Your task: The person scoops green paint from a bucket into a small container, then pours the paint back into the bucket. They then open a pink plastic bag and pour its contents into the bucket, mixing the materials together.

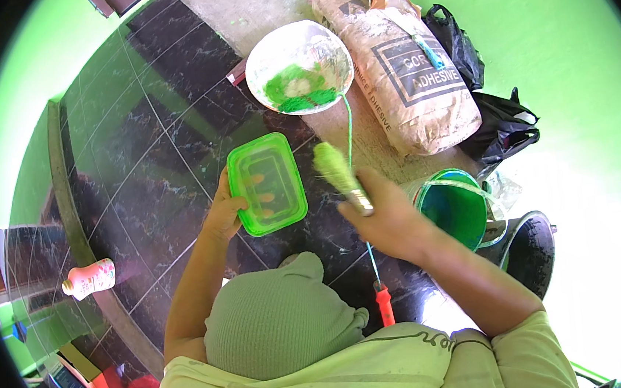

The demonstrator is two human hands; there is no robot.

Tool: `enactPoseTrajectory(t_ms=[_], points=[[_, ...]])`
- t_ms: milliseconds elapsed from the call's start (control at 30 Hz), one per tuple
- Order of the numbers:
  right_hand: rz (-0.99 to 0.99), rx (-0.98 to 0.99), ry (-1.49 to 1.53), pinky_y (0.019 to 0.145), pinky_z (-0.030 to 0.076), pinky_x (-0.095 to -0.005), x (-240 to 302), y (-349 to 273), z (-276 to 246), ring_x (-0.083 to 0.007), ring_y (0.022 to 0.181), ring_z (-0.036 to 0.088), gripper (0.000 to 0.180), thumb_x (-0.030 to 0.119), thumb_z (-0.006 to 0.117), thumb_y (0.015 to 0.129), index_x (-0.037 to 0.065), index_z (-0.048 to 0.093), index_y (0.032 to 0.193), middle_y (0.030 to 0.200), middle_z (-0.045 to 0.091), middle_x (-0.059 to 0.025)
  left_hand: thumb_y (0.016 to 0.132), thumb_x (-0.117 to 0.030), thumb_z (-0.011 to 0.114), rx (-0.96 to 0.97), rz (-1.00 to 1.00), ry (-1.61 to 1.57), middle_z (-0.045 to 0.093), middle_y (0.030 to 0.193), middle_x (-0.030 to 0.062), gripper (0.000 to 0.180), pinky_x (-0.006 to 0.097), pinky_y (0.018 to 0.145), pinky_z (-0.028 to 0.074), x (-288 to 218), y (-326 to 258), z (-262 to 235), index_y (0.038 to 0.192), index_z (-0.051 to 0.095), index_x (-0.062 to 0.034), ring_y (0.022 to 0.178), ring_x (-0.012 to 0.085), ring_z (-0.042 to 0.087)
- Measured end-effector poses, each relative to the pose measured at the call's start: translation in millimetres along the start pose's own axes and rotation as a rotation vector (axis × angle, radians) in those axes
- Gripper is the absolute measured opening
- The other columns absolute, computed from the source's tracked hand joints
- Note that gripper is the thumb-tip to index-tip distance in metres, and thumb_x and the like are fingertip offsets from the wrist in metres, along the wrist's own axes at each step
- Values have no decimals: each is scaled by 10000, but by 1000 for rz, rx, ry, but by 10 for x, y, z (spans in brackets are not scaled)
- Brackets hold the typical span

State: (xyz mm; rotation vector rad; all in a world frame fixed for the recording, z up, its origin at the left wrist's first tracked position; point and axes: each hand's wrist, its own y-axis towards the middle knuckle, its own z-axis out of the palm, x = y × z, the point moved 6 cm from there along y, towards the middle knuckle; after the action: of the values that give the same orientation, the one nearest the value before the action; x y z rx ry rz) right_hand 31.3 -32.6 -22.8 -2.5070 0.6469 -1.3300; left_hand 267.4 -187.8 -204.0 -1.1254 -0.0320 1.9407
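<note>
My left hand (224, 207) grips a shallow rectangular plastic container (271, 186) by its left side. The container is see-through with a bright green rim, and the fingers show through its base. To its right, my right hand (388, 213) is closed round a paintbrush (336, 169) with pale green bristles and a metal ferrule. The bristles point up and to the left, apart from the container. Most of the brush's handle is hidden in the hand. Beyond both hands a white basin (258, 54) holds bright green material, some of it smeared on the inside.
A large paper sack (421, 110) lies at the back right beside black plastic bags (500, 129). Right of my right hand stand a green-coated bucket (429, 202) and a black bucket (544, 247). A red handle (384, 306) lies near me; a pink bottle (93, 279) is at the left.
</note>
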Motion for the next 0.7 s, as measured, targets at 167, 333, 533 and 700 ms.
enactPoseTrajectory(t_ms=[167,333,533,700], points=[[94,-79,-61,854,501,-534,-392,515,653,-529,1001,622,365,221,694,935,-18,571,1181,1009,674,-308,642,152,467,-17,-4,-3,542,1393,202,1033,648,829,612,29,-40,-35,1574,238,-228,1089,459,679],[116,-66,93,832,529,-503,-643,797,966,-454,958,676,339,260,688,942,-22,624,1120,982,700,-261,645,154,465,-14,-3,6,546,1386,210,1026,643,842,606,24,4,-37,1574,238,-216,1090,454,682],[87,-14,312,860,537,-456,-785,1024,1254,-402,959,695,363,213,726,862,-18,652,1131,984,715,-233,652,144,486,-2,-16,-5,518,1416,221,1049,641,884,589,141,47,-85,1595,215,-226,1112,471,667],[-36,-126,143,688,560,-376,-706,1081,1248,-281,781,707,352,99,725,818,-27,621,1130,923,697,-180,630,148,494,-20,-25,-2,547,1373,191,1055,569,934,583,113,67,-105,1582,227,-222,1132,414,662]])
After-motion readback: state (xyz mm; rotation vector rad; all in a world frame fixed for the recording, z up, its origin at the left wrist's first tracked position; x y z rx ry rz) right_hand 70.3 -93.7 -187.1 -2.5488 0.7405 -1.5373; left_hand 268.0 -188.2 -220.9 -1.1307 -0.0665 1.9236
